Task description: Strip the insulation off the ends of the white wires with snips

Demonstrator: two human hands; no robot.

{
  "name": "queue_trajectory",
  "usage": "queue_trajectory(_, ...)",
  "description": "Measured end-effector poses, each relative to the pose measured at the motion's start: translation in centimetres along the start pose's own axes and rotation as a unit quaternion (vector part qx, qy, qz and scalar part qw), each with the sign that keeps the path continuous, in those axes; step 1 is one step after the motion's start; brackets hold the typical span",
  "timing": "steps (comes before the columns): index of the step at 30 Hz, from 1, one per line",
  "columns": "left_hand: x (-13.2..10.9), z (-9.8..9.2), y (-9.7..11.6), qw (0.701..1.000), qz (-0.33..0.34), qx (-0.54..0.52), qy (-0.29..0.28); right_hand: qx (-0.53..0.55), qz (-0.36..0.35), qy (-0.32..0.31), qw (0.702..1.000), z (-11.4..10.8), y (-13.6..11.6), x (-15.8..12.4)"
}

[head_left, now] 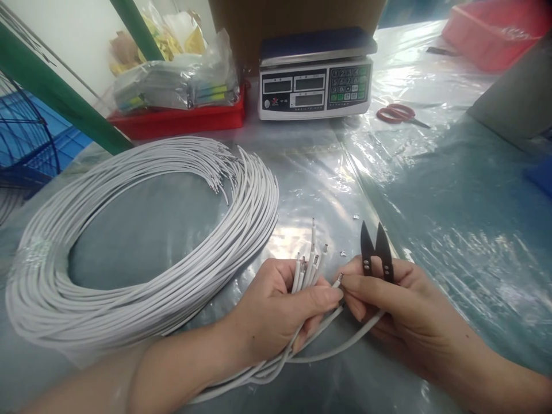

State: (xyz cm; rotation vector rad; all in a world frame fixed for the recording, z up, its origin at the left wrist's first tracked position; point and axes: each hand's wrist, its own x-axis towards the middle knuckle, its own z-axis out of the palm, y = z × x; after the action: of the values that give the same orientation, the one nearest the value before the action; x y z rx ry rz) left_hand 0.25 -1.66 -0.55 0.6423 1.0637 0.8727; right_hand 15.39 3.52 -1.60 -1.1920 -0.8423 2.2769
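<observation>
My left hand [288, 305] is closed around several white cables [307, 275], whose stripped tips point up and away from me. One more cable end [337, 282] sits between my two hands, at the thumb and fingertip of my right hand [388, 299]. That same right hand is wrapped around a pair of black thread snips [376, 253], blades spread apart and pointing away. The cables' tails run down below my left hand toward the bottom edge. A large coil of white cable [254, 230] lies on the table to the left.
A weighing scale [314, 86] stands at the back. Left of it, a red tray [181, 121] holds plastic-bagged items. Red-handled scissors [401, 114] and a red basket [483, 43] are at the right. Small scraps [343, 253] dot the plastic-covered table [431, 190].
</observation>
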Motion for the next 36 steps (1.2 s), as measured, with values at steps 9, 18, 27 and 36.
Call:
queue_trajectory(9, -0.06, -0.11, 0.08, 1.0, -0.003, 0.003, 0.008, 0.031, 0.021, 0.0, 0.999, -0.12, -0.14, -0.08)
queue_trajectory(18, -0.05, 0.0, 0.39, 0.998, -0.004, 0.055, 0.003, 0.011, 0.007, 0.02, 1.0, 0.21, 0.01, -0.15)
queue_trajectory(27, -0.17, 0.18, 0.15, 0.999, -0.007, 0.047, 0.014, -0.02, 0.006, 0.018, 1.0, -0.25, 0.35, 0.02)
queue_trajectory(36, -0.38, 0.19, 0.09, 0.999, 0.015, 0.029, 0.034, -0.027, 0.006, -0.007, 1.0, 0.4, -0.31, -0.15)
